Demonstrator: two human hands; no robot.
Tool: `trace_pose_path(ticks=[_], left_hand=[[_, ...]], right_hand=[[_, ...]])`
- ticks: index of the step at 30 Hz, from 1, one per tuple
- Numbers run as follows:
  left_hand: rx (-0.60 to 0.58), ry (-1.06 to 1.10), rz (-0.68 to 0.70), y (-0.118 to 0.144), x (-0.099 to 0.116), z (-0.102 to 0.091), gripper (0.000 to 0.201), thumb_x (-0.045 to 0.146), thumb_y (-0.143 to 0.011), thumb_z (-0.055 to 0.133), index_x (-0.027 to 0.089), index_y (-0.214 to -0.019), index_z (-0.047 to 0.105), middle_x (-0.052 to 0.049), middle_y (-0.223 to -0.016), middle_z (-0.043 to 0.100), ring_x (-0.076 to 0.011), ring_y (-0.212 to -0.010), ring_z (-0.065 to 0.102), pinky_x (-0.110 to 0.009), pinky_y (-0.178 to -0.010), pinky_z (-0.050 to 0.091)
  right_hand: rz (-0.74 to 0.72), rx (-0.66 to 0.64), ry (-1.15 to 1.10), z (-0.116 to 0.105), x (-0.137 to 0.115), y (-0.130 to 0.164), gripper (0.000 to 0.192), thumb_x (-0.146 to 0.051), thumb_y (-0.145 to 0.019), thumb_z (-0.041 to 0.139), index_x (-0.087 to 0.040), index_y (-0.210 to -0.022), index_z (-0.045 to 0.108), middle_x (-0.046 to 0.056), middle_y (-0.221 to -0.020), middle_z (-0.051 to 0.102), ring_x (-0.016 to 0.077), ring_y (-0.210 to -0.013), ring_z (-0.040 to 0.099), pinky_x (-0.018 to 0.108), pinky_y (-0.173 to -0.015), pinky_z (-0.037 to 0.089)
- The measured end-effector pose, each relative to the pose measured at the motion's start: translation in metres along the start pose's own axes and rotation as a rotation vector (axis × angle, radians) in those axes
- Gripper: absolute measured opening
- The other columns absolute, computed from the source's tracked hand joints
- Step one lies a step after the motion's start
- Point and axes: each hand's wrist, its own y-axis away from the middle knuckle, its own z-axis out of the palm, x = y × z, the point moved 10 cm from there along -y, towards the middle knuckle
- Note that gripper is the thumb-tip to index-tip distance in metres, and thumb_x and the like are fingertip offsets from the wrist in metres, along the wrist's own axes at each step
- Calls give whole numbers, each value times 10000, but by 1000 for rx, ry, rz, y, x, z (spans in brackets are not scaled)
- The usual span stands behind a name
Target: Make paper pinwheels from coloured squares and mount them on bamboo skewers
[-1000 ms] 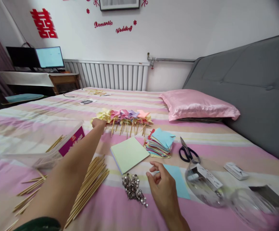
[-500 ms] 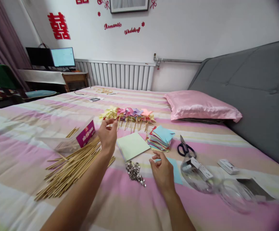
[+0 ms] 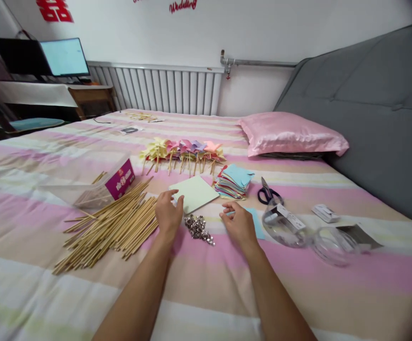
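My left hand is at the near left edge of a pale green stack of square paper, fingers bent and apart, holding nothing. Beside a light blue paper sheet is my right hand, its fingers loosely curled with a gap to the thumb and nothing seen between them. A heap of small silver metal pieces lies between my hands. Left of my left hand spreads a pile of thin wooden sticks. Paper pinwheels on sticks lie in a row beyond the green paper.
A stack of cut coloured paper sits right of the green paper, near scissors. Clear plastic containers and a small white box lie to the right. At left is a clear bin; a pink pillow lies behind.
My left hand has come back from near the pinwheels to the edge of the green paper. My right hand stays by the blue sheet. The view has tilted downward.
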Motion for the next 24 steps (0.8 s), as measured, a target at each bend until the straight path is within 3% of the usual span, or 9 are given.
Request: trace_pose_path(ticks=[6,12,20,24], left_hand=[[-149,-138,90,0,7,16,236,315,-755,611,189,-948,663,-93,-1005,668,-264,-978,592,-379,-869,451],[-371,-260,138,6,0,42,479,393,-681,692,154,-1093,639,-150,-1193,619,-306,-1190,499,-403,-1004,378],[-464,-279,84,4,-12,51,471,388,-673,704,188,-1096,656,-135,-1233,607,-322,-1157,538,-428,-968,413],[-483,-272,77,4,-15,52,462,397,-681,698,172,-1083,671,-145,-1253,593,-311,-1167,534,-405,-983,402]], right_hand=[[14,22,58,1,2,-1,245,-205,-732,571,-176,-966,634,43,-887,685,145,-652,633,277,-693,475],[-6,40,86,-4,-1,-1,239,-183,-726,573,-195,-955,642,28,-903,692,141,-662,636,272,-701,476],[50,182,143,-69,3,-5,243,-146,-743,530,-190,-944,659,40,-886,708,167,-693,651,311,-750,473],[85,188,160,-80,10,-7,230,-143,-740,536,-176,-928,664,50,-865,713,170,-688,660,305,-726,483]])
